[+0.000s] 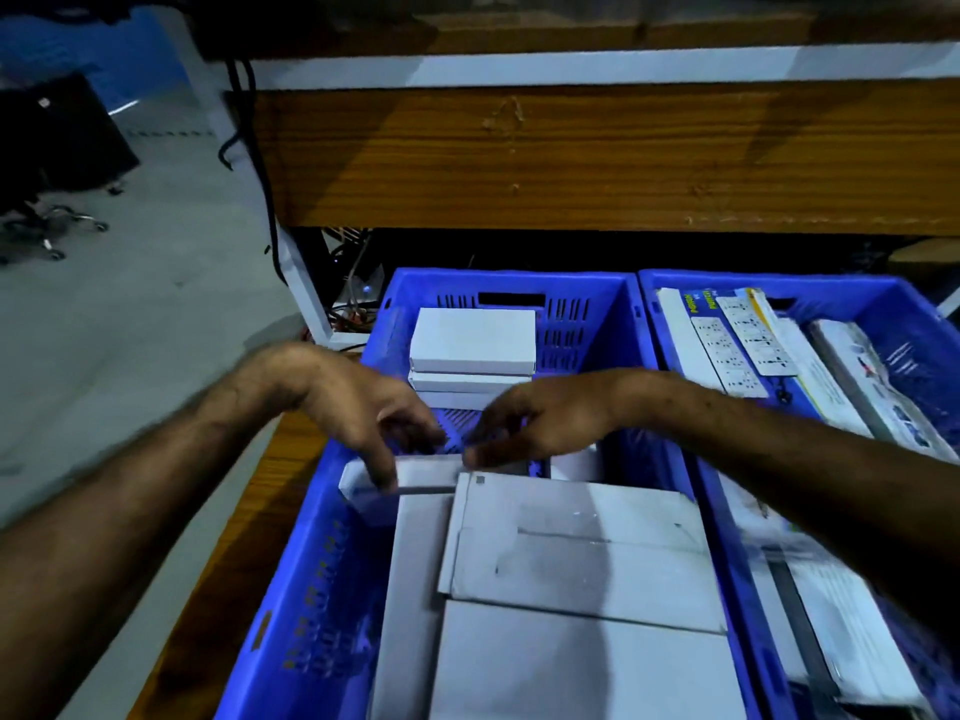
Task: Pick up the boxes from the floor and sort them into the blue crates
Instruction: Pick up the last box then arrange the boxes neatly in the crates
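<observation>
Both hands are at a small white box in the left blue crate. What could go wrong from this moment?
1. The small white box rests partly on the crate's left rim; held only by fingertips of the left hand and right hand, it may slip outside.
2. The large white boxes already lie overlapped and skewed, so pushing against them could shift them.

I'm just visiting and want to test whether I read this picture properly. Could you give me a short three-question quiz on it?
1. True or false: both hands are over the left blue crate.
2. Which hand touches the small white box at the middle of that crate? A) left hand B) right hand C) both
3. Fill in: the right blue crate holds printed packs of power ____.

Key: 1 true. 2 C, both hands' fingers rest on it. 3 strips.
</observation>
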